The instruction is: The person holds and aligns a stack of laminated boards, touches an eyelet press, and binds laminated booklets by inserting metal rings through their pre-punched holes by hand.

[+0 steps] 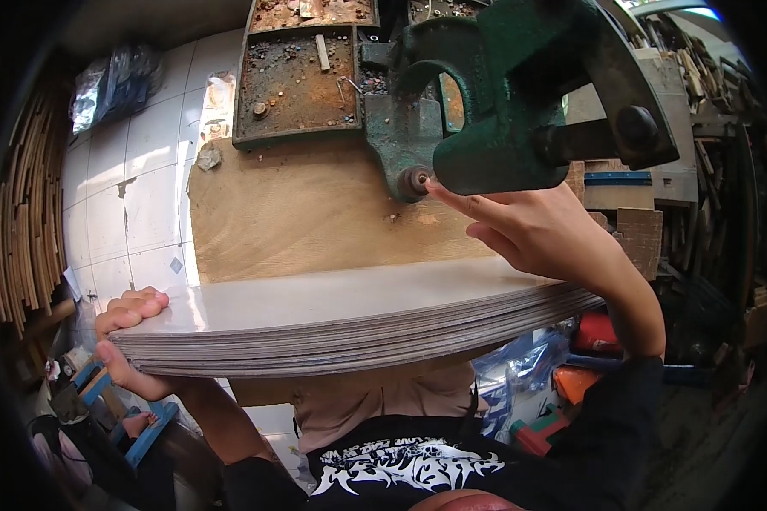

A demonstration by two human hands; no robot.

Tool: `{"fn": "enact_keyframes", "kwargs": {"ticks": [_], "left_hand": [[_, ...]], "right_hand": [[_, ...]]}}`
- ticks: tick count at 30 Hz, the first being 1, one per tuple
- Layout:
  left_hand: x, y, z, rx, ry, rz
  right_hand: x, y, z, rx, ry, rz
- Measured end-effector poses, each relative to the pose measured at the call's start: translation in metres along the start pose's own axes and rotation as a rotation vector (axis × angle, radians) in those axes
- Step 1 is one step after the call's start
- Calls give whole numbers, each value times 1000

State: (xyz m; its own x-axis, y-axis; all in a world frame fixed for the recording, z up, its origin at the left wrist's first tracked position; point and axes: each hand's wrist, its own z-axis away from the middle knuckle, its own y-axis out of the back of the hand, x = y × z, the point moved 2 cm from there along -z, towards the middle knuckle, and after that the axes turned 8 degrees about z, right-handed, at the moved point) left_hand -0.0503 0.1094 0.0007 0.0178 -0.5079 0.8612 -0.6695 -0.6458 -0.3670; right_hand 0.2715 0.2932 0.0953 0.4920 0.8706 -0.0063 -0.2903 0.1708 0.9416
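A thick stack of thin sheets (341,298) with a glossy pale top lies across in front of my body. My left hand (132,328) is closed on the stack's left end, fingers over the top and thumb at the edge. My right hand (541,226) reaches over the stack's right part beneath the head of a green press (494,170). Its index finger is stretched out, the tip at the small round die (413,181) on the press's lower arm. A brassy spot shows in the die's middle. The right thumb is apart from the index finger; the other fingers are partly hidden.
A wooden board (298,213) lies under the press. Behind it, a rusty tray (298,94) holds small metal pieces and a light stick. Stacked strips (30,204) stand at the far left. Plastic bags (524,366) and a red object (596,332) sit at the lower right.
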Motion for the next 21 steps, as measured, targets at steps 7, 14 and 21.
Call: {"fn": "enact_keyframes", "kwargs": {"ticks": [7,14,21], "left_hand": [[0,7,-3,-4,45,-23],[-5,16,-9,30,59,29],[-5,17,-10,86,84,1]], "right_hand": [[62,-10,45,256,-3,-129],[125,-12,129,343,-305,-446],[105,-102,205,855,-375,-1134]]}}
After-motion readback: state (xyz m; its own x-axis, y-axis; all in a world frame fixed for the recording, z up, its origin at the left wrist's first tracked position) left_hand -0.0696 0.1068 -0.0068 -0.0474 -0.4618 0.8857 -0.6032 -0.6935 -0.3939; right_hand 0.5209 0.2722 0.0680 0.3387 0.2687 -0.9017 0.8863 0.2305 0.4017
